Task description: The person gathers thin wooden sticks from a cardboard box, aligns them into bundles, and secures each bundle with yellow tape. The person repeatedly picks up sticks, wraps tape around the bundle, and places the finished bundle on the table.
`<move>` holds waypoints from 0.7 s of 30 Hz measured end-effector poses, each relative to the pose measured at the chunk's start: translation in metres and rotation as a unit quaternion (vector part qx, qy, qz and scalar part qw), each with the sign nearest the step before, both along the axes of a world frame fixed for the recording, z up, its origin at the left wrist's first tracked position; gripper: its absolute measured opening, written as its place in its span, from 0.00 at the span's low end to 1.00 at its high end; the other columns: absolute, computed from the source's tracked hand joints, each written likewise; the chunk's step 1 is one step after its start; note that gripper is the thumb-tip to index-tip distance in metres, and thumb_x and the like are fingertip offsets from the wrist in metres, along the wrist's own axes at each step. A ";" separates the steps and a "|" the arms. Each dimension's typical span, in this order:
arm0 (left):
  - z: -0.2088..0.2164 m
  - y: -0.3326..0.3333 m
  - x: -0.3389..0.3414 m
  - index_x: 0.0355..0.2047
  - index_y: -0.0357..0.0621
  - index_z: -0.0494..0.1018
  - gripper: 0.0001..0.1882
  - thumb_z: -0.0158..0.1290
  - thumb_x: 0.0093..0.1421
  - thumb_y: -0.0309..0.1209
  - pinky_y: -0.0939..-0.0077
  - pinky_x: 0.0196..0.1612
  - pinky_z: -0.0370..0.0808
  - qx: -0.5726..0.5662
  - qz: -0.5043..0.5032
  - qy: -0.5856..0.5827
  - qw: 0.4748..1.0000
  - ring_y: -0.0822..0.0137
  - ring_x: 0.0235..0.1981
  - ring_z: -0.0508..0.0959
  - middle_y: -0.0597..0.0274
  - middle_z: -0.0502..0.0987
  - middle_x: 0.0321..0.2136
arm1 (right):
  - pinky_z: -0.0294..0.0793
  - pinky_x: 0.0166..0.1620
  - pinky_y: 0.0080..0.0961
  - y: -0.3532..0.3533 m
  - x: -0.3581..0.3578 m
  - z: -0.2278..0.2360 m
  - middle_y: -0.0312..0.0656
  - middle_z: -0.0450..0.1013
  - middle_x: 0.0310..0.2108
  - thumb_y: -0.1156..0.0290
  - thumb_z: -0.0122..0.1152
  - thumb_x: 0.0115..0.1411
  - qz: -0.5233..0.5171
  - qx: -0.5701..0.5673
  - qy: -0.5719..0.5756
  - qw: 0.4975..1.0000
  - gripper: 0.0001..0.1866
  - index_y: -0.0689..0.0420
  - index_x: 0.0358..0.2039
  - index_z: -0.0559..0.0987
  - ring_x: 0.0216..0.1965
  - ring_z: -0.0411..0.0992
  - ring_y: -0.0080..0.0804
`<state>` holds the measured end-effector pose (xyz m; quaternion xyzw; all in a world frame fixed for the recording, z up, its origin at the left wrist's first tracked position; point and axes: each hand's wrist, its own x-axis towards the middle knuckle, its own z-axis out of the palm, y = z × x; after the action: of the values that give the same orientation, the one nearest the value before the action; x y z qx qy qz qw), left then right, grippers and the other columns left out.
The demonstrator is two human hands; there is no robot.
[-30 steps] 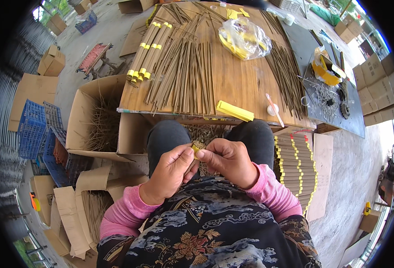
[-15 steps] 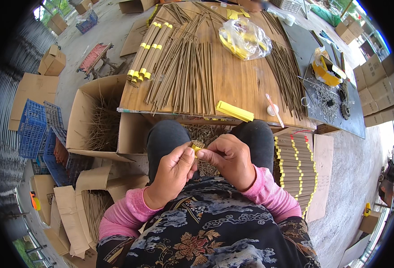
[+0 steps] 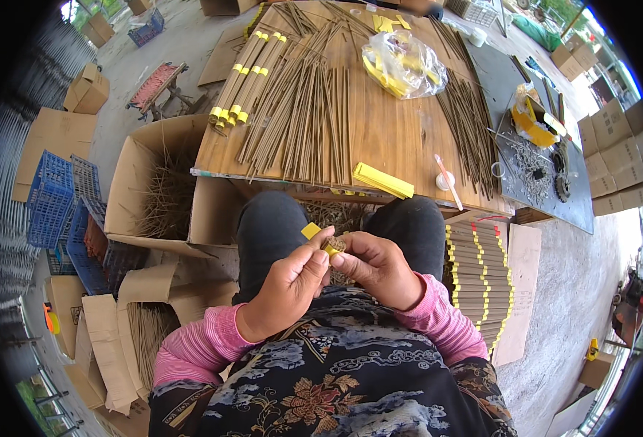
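Observation:
Both hands are together in front of my lap, closed on a bundle of thin brown sticks [image 3: 334, 245] whose end faces up. My left hand [image 3: 286, 284] grips its left side, with the thumb along the bundle. The thumb and fingers of my right hand [image 3: 383, 271] pinch the bundle from the right. A yellow paper strip [image 3: 310, 231] wraps part of the bundle near its top, and one loose end stands out beyond my left fingertips. The bundle's lower length is hidden by my hands.
Ahead, the wooden table [image 3: 390, 138] bears loose brown sticks [image 3: 303, 127], yellow-banded bundles [image 3: 242, 87], yellow paper strips [image 3: 383, 180], a plastic bag [image 3: 403, 65] and a small white pot [image 3: 445, 180]. An open cardboard box [image 3: 128, 189] stands left; more banded bundles [image 3: 474, 277] lie right.
A loose end of the yellow strip now sticks out to the upper left of the bundle. Both hands have shifted slightly, and the bundle's end has moved a little right and down.

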<state>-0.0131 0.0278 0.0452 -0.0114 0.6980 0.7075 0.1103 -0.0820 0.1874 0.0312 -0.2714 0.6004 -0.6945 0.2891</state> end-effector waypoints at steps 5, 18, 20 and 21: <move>0.000 -0.003 0.000 0.59 0.42 0.48 0.24 0.34 0.65 0.38 0.90 0.23 0.61 0.095 -0.083 -0.041 0.991 0.81 0.19 0.60 0.67 0.64 0.22 | 0.71 0.37 0.21 0.007 -0.007 -0.012 0.42 0.72 0.30 0.72 0.50 0.60 0.099 -0.101 -0.044 0.989 0.10 0.66 0.37 0.69 0.34 0.74 0.27; -0.001 0.002 -0.004 0.61 0.53 0.24 0.39 0.41 0.63 0.36 0.86 0.21 0.63 0.223 -0.097 -0.104 0.964 0.77 0.18 0.63 0.64 0.64 0.21 | 0.67 0.36 0.23 0.011 -0.019 -0.013 0.40 0.68 0.29 0.73 0.56 0.51 0.100 -0.053 0.138 0.984 0.09 0.62 0.33 0.72 0.31 0.68 0.29; -0.001 0.001 -0.004 0.61 0.53 0.24 0.39 0.42 0.63 0.36 0.86 0.21 0.63 0.226 -0.106 -0.112 0.962 0.77 0.17 0.63 0.63 0.65 0.20 | 0.67 0.37 0.27 0.011 -0.022 -0.011 0.42 0.69 0.28 0.73 0.56 0.50 0.108 -0.054 0.183 0.976 0.10 0.62 0.33 0.73 0.31 0.68 0.34; -0.001 0.001 -0.004 0.61 0.53 0.25 0.39 0.42 0.62 0.35 0.86 0.21 0.63 0.231 -0.106 -0.115 0.960 0.77 0.17 0.63 0.63 0.65 0.20 | 0.66 0.37 0.28 0.011 -0.023 -0.007 0.43 0.69 0.28 0.73 0.56 0.50 0.111 -0.051 0.197 0.973 0.10 0.62 0.33 0.73 0.30 0.68 0.36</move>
<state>-0.0171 0.0288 0.0444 0.0073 0.4953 0.8276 0.2639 -0.1049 0.1987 0.0238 -0.4826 0.5753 -0.6205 0.2260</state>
